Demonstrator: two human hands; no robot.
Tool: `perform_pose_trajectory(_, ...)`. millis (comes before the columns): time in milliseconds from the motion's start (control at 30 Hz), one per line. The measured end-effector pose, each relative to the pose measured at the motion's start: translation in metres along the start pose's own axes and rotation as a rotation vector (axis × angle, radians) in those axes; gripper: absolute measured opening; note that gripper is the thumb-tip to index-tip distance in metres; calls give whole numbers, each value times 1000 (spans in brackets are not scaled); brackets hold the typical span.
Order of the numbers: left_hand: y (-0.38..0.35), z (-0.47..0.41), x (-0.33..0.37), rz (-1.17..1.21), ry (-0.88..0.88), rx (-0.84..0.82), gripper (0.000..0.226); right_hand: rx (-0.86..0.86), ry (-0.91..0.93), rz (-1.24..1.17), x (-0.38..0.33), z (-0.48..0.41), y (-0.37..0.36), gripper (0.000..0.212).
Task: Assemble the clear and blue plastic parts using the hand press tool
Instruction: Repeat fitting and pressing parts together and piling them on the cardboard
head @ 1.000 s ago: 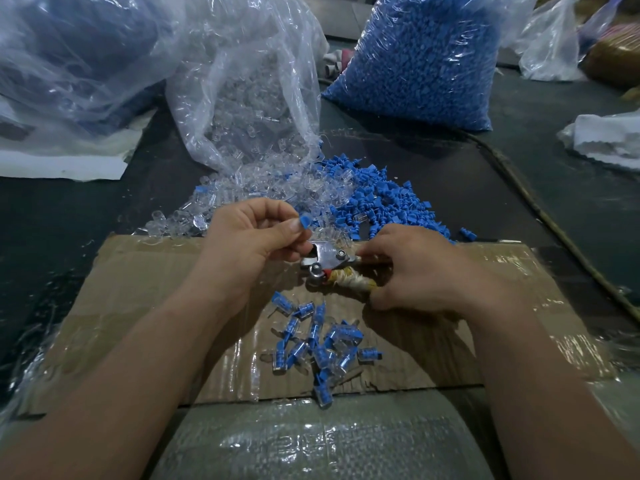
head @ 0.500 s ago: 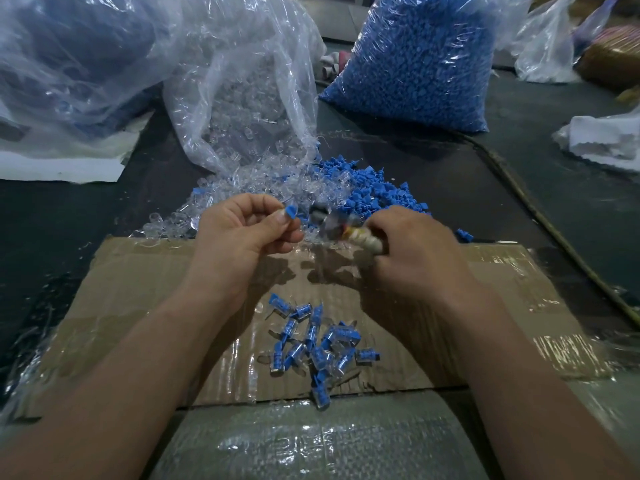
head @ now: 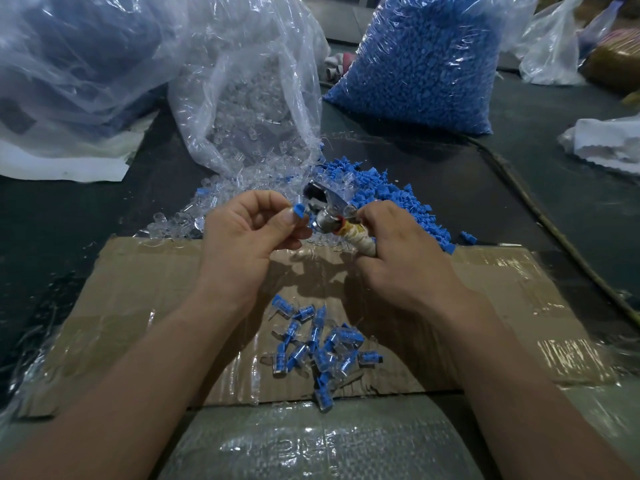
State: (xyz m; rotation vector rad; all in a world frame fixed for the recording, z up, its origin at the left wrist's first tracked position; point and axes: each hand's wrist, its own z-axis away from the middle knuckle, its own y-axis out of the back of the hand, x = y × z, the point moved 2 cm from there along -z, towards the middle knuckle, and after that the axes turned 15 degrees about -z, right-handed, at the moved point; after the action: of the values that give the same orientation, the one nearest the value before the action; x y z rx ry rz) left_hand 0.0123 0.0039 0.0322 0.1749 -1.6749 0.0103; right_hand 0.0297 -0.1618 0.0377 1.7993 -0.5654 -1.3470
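Note:
My left hand (head: 247, 226) pinches a small blue plastic part (head: 298, 211) between thumb and fingers, right beside the metal head of the hand press tool (head: 327, 206). My right hand (head: 398, 258) grips the tool by its tape-wrapped handle (head: 362, 237), jaws pointing up and left. Behind the hands lie a loose heap of clear parts (head: 242, 188) and a heap of blue parts (head: 388, 199). Several assembled clear-and-blue pieces (head: 318, 348) lie on the cardboard sheet (head: 149, 292) below my hands.
An open plastic bag of clear parts (head: 249, 91) and a full bag of blue parts (head: 422, 60) stand at the back. A large crumpled bag (head: 76, 64) fills the back left. A cord (head: 554, 230) runs along the right. White cloth (head: 609, 143) lies far right.
My right hand has lifted the tool off the cardboard and tilted its head upward toward the left hand. The left hand has stayed in place with the blue part pinched.

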Motion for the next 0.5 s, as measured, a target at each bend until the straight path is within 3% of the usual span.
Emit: perform_pose_trajectory(500, 0, 2, 3, -109, -29, 37, 15, -44, 20, 21, -3, -4, -2, 21)
